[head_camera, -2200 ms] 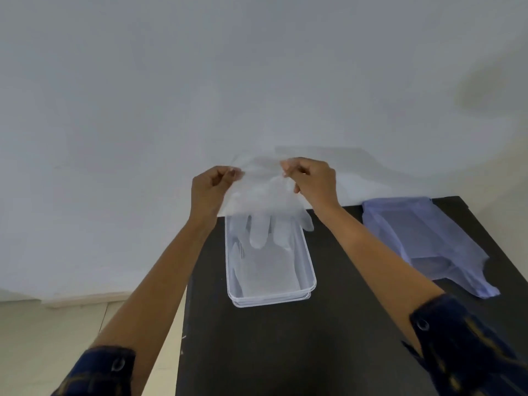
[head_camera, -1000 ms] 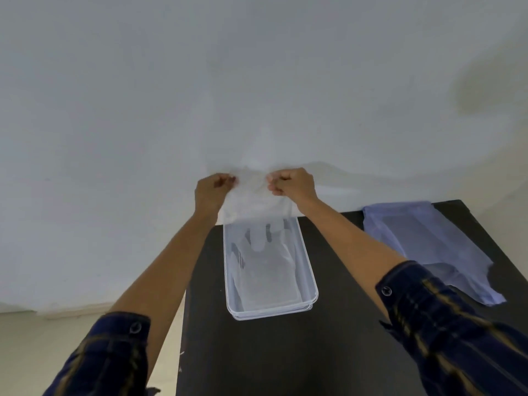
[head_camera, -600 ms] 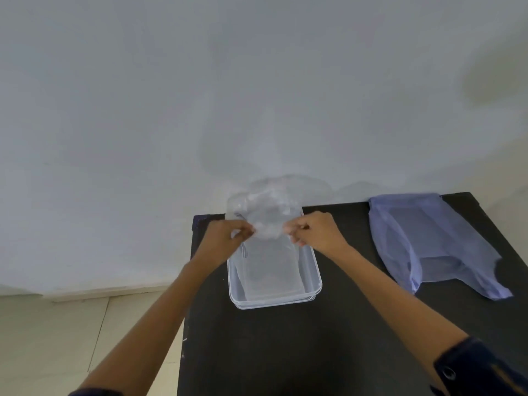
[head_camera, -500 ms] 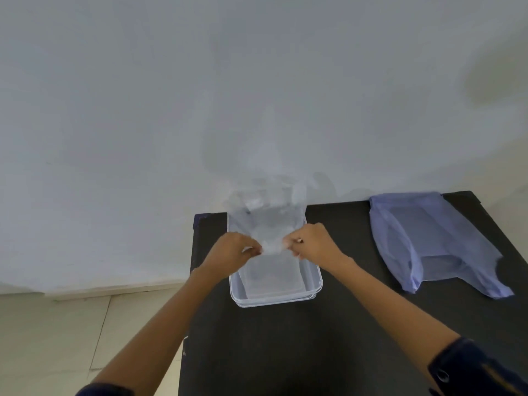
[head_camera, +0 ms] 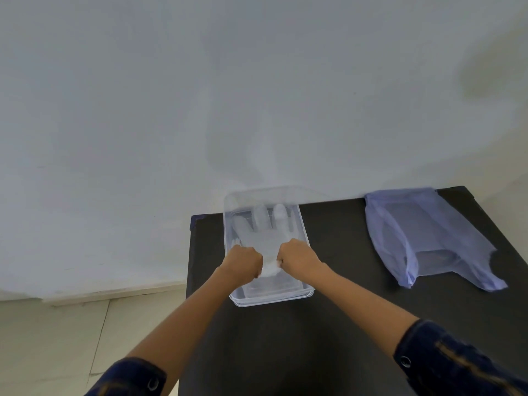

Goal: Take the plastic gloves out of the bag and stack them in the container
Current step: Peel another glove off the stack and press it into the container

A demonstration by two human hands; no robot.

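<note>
A clear plastic glove [head_camera: 264,232] is being laid in the clear container [head_camera: 307,292], which stands at the back left of the dark bench [head_camera: 328,324]; its fingers point toward the wall and its cuff end is gathered between the two hands. The left hand [head_camera: 245,262] and the right hand [head_camera: 298,260] are both closed in a pinch on that cuff edge, one at each corner, just above the near half of the container. The glove is judged to be very light, thin and limp, likely to cling, crumple or drift if released from a height, so it is best held by the cuff corners and kept stretched flat as it is lowered. Whether other gloves already lie beneath it cannot be told. The pale purple bag [head_camera: 428,238] lies flat to the right, well apart from the container.
</note>
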